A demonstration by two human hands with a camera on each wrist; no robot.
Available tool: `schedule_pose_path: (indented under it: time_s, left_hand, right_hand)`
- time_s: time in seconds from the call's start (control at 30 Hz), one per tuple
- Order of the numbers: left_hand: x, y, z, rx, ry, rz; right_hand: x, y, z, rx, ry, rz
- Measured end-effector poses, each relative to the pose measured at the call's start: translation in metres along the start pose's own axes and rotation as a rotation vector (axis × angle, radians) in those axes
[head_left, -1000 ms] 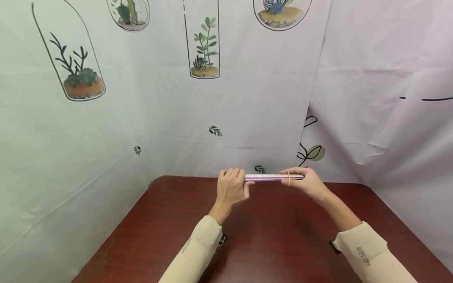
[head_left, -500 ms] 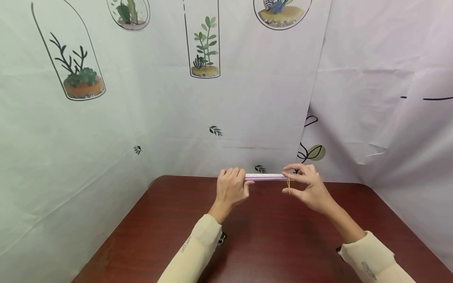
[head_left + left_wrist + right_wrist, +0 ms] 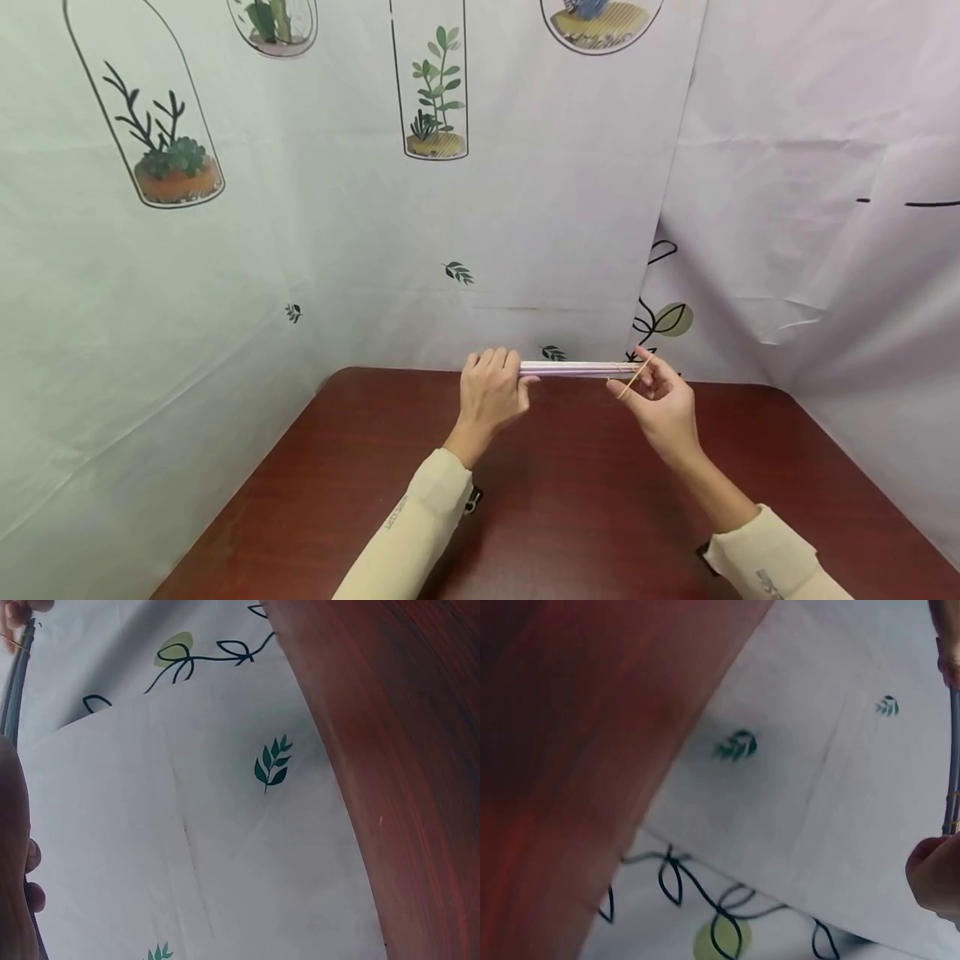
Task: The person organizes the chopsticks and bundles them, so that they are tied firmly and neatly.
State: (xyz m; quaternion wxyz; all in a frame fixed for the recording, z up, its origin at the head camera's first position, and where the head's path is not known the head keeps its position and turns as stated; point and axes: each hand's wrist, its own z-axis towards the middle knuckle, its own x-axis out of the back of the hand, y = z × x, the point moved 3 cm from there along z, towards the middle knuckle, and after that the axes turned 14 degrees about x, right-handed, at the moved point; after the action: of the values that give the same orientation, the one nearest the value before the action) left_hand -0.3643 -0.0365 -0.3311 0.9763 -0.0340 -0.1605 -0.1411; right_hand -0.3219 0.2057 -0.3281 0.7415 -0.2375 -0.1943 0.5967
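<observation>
My left hand [image 3: 491,392] grips one end of a bundle of thin, pale purple sticks [image 3: 573,368], held level above the far edge of the table. At the bundle's other end, a yellow rubber band [image 3: 636,377] is stretched between the thumb and forefinger of my right hand [image 3: 667,412]. Its other fingers bend in behind the stick ends. Loops of the band [image 3: 952,796] lie round the sticks [image 3: 954,742] in the right wrist view. Only part of the bundle [image 3: 13,701] shows at the left wrist view's edge.
A dark red wooden table [image 3: 585,500] spreads below both forearms. White cloth [image 3: 360,233] printed with plants in glass jars hangs behind it and along both sides.
My right hand has spread its fingers and turned, drawing the rubber band from upright to slanted, with loops now round the sticks. My left hand keeps its grip.
</observation>
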Motion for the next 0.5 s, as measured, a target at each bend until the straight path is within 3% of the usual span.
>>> schedule_pose_path:
  time_s: [0.07, 0.23, 0.37, 0.5]
  left_hand:
    - [0.0, -0.001, 0.0, 0.012, -0.024, 0.021]
    - [0.0, -0.004, 0.001, 0.022, -0.037, 0.039]
    - [0.001, -0.005, 0.002, 0.012, 0.005, 0.043]
    - [0.002, -0.006, 0.0, -0.001, 0.041, 0.043]
  right_hand:
    - [-0.002, 0.001, 0.0, -0.147, 0.075, 0.105]
    - [-0.003, 0.0, 0.0, -0.374, 0.164, 0.23]
    - [-0.002, 0.005, 0.001, -0.556, 0.089, 0.35]
    - [-0.003, 0.013, 0.002, -0.676, -0.086, 0.538]
